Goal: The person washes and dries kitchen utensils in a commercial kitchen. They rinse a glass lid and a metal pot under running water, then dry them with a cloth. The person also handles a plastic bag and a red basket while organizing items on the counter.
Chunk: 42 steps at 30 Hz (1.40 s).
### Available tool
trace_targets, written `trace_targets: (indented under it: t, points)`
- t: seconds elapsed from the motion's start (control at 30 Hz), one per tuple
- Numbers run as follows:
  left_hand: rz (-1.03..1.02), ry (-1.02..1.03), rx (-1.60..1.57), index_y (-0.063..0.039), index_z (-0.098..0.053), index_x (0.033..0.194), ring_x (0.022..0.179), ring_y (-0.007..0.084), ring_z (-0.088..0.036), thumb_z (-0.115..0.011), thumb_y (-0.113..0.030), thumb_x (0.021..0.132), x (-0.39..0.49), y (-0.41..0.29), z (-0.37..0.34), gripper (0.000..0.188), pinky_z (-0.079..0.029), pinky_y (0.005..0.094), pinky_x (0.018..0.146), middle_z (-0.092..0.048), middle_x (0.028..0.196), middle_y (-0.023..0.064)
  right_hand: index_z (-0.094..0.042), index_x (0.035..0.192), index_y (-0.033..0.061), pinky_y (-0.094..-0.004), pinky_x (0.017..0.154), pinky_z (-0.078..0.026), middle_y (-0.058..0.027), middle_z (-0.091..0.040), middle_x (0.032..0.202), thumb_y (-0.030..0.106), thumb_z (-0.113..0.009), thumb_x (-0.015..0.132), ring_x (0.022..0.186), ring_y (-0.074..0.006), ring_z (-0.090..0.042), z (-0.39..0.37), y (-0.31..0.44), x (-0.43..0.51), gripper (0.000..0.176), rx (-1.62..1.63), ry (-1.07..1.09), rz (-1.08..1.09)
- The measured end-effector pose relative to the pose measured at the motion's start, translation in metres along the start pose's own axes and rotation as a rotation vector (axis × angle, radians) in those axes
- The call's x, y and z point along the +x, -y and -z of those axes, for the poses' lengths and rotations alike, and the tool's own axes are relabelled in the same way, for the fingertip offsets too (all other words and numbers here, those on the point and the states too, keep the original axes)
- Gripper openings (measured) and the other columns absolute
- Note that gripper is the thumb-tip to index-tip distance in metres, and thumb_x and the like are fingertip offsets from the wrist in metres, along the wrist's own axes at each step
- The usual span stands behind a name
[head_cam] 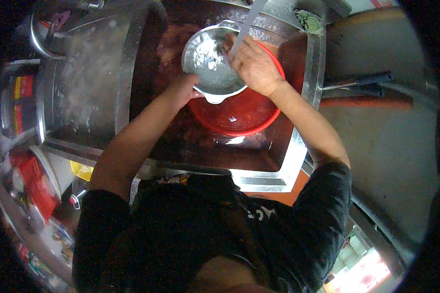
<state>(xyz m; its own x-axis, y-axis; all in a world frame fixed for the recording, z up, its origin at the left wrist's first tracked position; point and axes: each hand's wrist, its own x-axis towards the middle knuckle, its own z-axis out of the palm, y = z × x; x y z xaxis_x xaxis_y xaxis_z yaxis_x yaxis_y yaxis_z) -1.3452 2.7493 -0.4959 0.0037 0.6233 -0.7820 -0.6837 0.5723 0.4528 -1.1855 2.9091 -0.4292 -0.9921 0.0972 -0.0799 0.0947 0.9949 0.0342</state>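
Note:
A round silvery metal pot (209, 69) with two short tab handles is held over the sink (223, 157). Clear water with bright reflections lies inside it. My left hand (186, 88) grips its near-left rim, close to the lower handle. Across the right rim reaches my right hand (255, 64), its blurred fingertips inside the pot; whether they hold anything is hidden. A pale grey strip (247, 25), either a spout or running water, comes down in front of those fingers. Beneath the pot a red plastic colander (238, 121) sits in the sink, partly covered.
Left of this sink is a second steel basin (91, 80) with a cloudy surface. A green-striped cloth (310, 22) lies at the far right corner. Dark-handled tools (374, 78) lie beyond the right edge. A red mesh bag (36, 183) rests at lower left.

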Motion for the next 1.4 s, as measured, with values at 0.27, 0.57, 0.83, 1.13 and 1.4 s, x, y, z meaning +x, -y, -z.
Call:
trace_targets:
  t: [0.27, 0.57, 0.83, 1.13, 1.4]
  points:
    - [-0.775, -0.304, 0.854, -0.007, -0.037, 0.130, 0.120, 0.0342, -0.041, -0.056, -0.011, 0.073, 0.022, -0.020, -0.003, 0.060, -0.035, 0.0478, 0.100, -0.045, 0.126, 0.0177, -0.049, 0.123, 0.0014, -0.0425, 0.104, -0.026, -0.0201, -0.047, 0.127, 0.048, -0.044, 0.086, 0.126, -0.0308, -0.034, -0.020, 0.065, 0.027, 0.060, 1.044, 0.281, -0.379]
    - [-0.594, -0.530, 1.149, -0.013, -0.028, 0.139, 0.132, 0.0329, -0.024, -0.056, -0.006, 0.070, -0.012, -0.057, -0.001, 0.074, -0.020, 0.0389, 0.109, -0.029, 0.140, 0.0186, -0.028, 0.133, -0.0023, -0.0425, 0.100, -0.034, -0.0259, -0.034, 0.135, 0.044, -0.067, 0.070, 0.119, -0.0390, -0.041, -0.010, 0.086, 0.060, 0.088, 0.680, 0.446, -0.365]
    - [-0.589, -0.278, 0.837, -0.009, -0.024, 0.140, 0.133, 0.0322, -0.023, -0.050, 0.005, 0.069, -0.005, -0.073, 0.002, 0.077, -0.022, 0.0355, 0.108, -0.027, 0.142, 0.0192, -0.035, 0.135, 0.0057, -0.0428, 0.109, -0.017, -0.0112, -0.036, 0.140, 0.026, -0.044, 0.084, 0.133, -0.0281, -0.026, -0.029, 0.043, 0.027, 0.055, -0.339, 0.575, -0.139]
    - [-0.596, -0.459, 1.040, -0.014, -0.030, 0.139, 0.130, 0.0330, -0.028, -0.050, 0.003, 0.072, -0.005, -0.080, -0.018, 0.072, -0.024, 0.0373, 0.107, -0.030, 0.140, 0.0200, -0.032, 0.134, 0.0011, -0.0406, 0.106, -0.025, -0.0245, -0.036, 0.133, 0.026, -0.054, 0.081, 0.125, -0.0332, -0.036, -0.005, 0.065, 0.033, 0.062, 0.251, 0.617, -0.323]
    - [-0.297, -0.086, 0.496, -0.015, -0.036, 0.135, 0.114, 0.0308, -0.047, -0.055, -0.004, 0.069, 0.019, -0.052, 0.012, 0.069, -0.042, 0.0406, 0.092, -0.044, 0.128, 0.0163, -0.025, 0.137, 0.0042, -0.0394, 0.105, -0.028, -0.0178, -0.033, 0.137, 0.034, -0.073, 0.063, 0.128, -0.0323, -0.032, -0.015, 0.076, 0.044, 0.093, 0.876, 0.216, -0.303]
